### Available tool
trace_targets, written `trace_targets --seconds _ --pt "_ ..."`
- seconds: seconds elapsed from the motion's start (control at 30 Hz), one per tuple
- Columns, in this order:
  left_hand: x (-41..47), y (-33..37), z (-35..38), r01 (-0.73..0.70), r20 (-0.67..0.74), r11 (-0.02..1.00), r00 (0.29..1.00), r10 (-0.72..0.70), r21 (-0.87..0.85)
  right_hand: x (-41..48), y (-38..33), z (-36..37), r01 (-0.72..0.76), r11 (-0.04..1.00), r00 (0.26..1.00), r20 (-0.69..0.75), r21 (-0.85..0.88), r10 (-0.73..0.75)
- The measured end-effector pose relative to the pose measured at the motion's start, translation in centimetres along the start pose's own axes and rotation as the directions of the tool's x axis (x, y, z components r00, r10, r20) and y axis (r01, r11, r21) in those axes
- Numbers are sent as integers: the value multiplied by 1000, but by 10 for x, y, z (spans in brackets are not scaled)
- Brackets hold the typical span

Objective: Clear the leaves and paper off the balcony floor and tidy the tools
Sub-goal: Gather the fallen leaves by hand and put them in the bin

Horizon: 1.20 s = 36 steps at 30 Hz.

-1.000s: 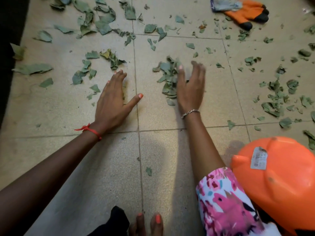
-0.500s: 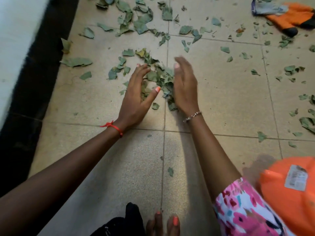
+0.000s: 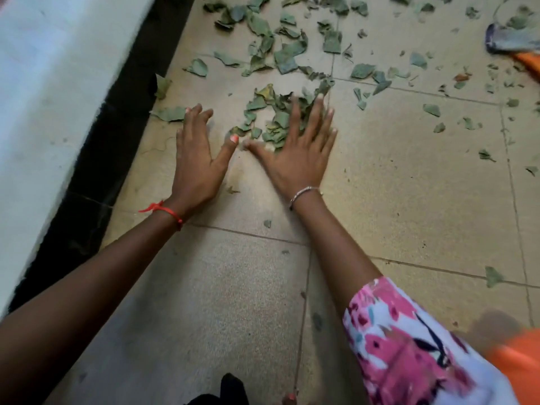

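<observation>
From the head camera we look down at our two bare hands on the tiled balcony floor [image 3: 409, 200]. Our left hand [image 3: 198, 159] lies flat, palm down, fingers spread and grasping nothing; its fingertips reach a large leaf [image 3: 168, 114] near the black strip [image 3: 96, 171] at the foot of the pale wall [image 3: 43, 97]. Our right hand [image 3: 298, 150] is also flat and spread, holding nothing, its fingers resting over a small pile of leaves [image 3: 268, 115] that sits between our two hands. More leaves [image 3: 280, 51] are scattered across the tiles farther ahead and to the right. At the top right edge lies a grey and orange glove [image 3: 514, 42], partly cut off. A blurred orange object [image 3: 517, 366] shows at the bottom right corner, beside our floral sleeve [image 3: 409, 346].
</observation>
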<state>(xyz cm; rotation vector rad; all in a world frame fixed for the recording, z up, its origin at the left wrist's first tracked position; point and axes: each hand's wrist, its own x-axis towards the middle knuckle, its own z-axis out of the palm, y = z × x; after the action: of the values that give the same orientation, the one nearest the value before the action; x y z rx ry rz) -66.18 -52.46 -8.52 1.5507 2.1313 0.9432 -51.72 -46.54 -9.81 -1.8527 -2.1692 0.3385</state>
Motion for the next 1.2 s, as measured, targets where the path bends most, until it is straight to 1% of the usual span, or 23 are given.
trace_targets --seconds 0.07,0.13,0.23,0.27,0.33,0.4,0.47,0.53,0.57,0.67,0.7,0.73,0.77,0.8,0.83,0.87,0.9,0.97,1.0,1.07,1.13,1.17,1.2 --pt "4 -8 -3 -16 27 995 1000 14 100 21 5 -1 -2 1000 1000 -11 27 2" --pt "9 -15 -6 13 26 984 999 -18 177 31 7 -1 43 997 999 16 60 -44" --pt "16 -16 -5 108 -1 961 994 -112 256 35 4 1 240 961 965 77 134 -252" --pt "17 -14 -3 107 18 965 993 -115 239 36 4 0 303 935 943 82 185 -321" --pt "17 -9 -3 43 99 995 994 -53 93 43 3 -1 370 876 913 55 308 -405" --pt "21 -8 -5 -5 142 999 990 11 -47 47 2 -3 375 831 911 0 412 -411" --pt "32 -12 -8 -8 75 998 997 12 -56 46 1 -3 381 799 915 -66 466 -398" --pt "47 -19 -11 31 -22 999 999 -31 -5 44 2 -4 370 784 923 -102 499 -371" --pt "55 -22 -13 65 -47 998 997 -64 26 43 2 -4 360 780 928 -107 512 -358" --pt "73 -29 -12 112 -14 979 994 -112 172 43 3 -5 347 781 931 -93 518 -352" --pt "77 -29 -10 117 0 972 993 -119 203 43 3 -5 348 782 930 -89 517 -355" --pt "79 -29 -9 124 9 974 992 -128 189 42 3 -5 351 784 929 -87 512 -359" --pt "81 -28 -9 126 25 985 991 -130 122 42 3 -5 356 788 928 -89 502 -362" --pt "83 -26 -11 116 57 993 992 -116 8 42 3 -5 362 793 926 -90 489 -367" --pt "83 -24 -13 92 101 990 992 -81 -111 42 3 -5 367 798 924 -91 478 -370" --pt "83 -21 -16 56 140 980 990 -30 -192 42 2 -4 371 802 923 -90 468 -374" --pt "83 -19 -18 12 159 975 987 24 -221 42 2 -4 376 806 921 -89 457 -379" --pt "88 -15 -19 -49 134 981 988 75 -186 42 3 -2 386 816 918 -88 431 -387" --pt "93 -15 -18 -46 111 989 992 63 -144 42 3 -2 387 821 918 -88 420 -388" --pt "106 -16 -15 21 96 998 995 -15 -59 42 2 -1 379 829 921 -79 412 -382" --pt "114 -16 -10 60 124 995 990 -69 73 42 2 -1 362 838 928 -78 408 -364" --pt "113 -12 -5 38 158 988 986 -62 149 43 2 -1 349 843 934 -80 408 -348" --pt "110 -7 0 1 204 985 978 -37 175 43 2 0 336 847 939 -79 412 -334"
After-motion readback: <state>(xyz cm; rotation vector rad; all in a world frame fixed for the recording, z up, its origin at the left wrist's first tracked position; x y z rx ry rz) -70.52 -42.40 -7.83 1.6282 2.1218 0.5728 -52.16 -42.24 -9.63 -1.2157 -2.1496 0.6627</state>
